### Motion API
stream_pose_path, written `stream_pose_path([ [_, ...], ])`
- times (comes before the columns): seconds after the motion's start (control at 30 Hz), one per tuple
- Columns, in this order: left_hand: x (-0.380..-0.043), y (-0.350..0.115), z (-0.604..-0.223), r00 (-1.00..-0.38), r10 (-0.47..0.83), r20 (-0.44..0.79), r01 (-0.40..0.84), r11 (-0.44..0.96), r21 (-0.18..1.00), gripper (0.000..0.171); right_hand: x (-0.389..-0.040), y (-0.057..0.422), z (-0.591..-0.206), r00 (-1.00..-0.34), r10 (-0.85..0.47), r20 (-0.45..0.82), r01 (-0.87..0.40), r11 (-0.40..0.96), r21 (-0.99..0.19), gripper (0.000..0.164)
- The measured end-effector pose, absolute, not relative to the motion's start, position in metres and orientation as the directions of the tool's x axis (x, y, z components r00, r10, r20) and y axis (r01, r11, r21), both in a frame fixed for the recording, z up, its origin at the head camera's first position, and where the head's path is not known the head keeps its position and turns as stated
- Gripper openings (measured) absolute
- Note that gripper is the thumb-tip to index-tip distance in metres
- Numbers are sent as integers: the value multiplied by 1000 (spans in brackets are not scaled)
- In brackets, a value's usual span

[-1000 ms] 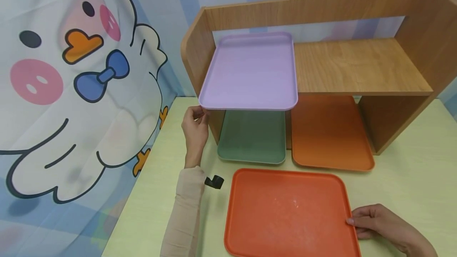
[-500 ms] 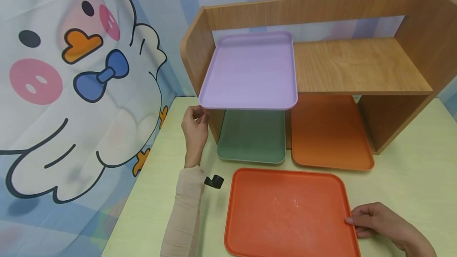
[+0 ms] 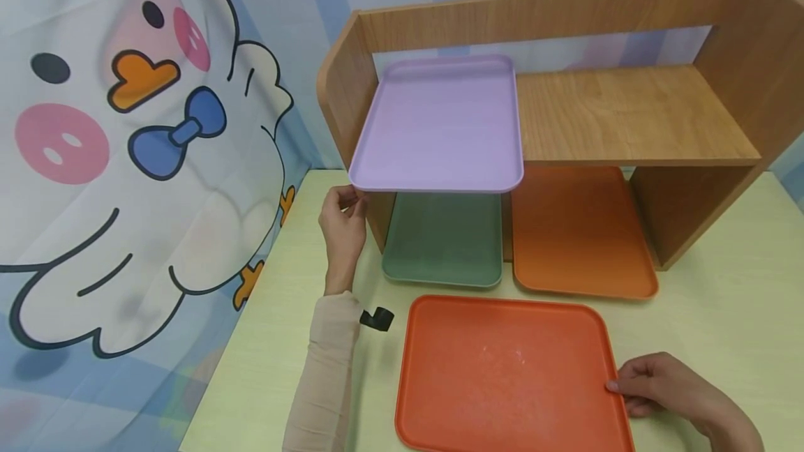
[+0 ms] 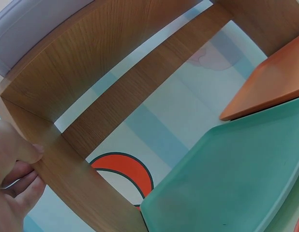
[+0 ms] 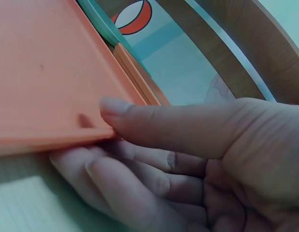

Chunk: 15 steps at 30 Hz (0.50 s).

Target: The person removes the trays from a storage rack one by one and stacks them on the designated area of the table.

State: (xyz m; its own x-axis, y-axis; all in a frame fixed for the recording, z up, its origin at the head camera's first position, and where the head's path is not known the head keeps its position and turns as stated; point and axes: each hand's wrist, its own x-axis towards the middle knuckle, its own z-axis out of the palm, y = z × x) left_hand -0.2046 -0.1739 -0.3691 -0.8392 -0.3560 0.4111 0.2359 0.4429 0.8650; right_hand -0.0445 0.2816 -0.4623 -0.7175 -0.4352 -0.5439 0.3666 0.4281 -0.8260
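Pinching the red tray (image 3: 502, 361) by its right rim: right hand (image 3: 672, 390), thumb on top, fingers under. Tray is on the table (image 3: 260, 375) in front of the shelf (image 3: 634, 117), near edge cut off by the frame. Can't tell if the gripped edge is off the tabletop. Left hand (image 3: 344, 229) grips the shelf's left side panel (image 4: 82, 188), thumb on the inner face, fingers outside, just below the purple tray (image 3: 440, 124). Purple tray on upper board, left half; green tray (image 3: 442, 239) lower left, orange tray (image 3: 578, 236) lower right, both jutting out the front.

Handling, by look: red tray probably light, stiff plastic, not fragile. Smooth face likely slippery, so take it by the raised rim. One-sided hold may let the far end droop; opposite short sides look steadier.
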Motion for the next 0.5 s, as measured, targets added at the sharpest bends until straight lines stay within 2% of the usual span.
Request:
stream_pose_path([
  [0.3,-204,-173,-368,-843,-362,397,225,433,873,17,-40,278,-460,-754,-411,-512,321,449,-834,24],
  [0.5,-205,-174,-367,-840,-367,399,222,438,871,17,-39,274,-456,-783,-363,-506,280,520,-807,26],
])
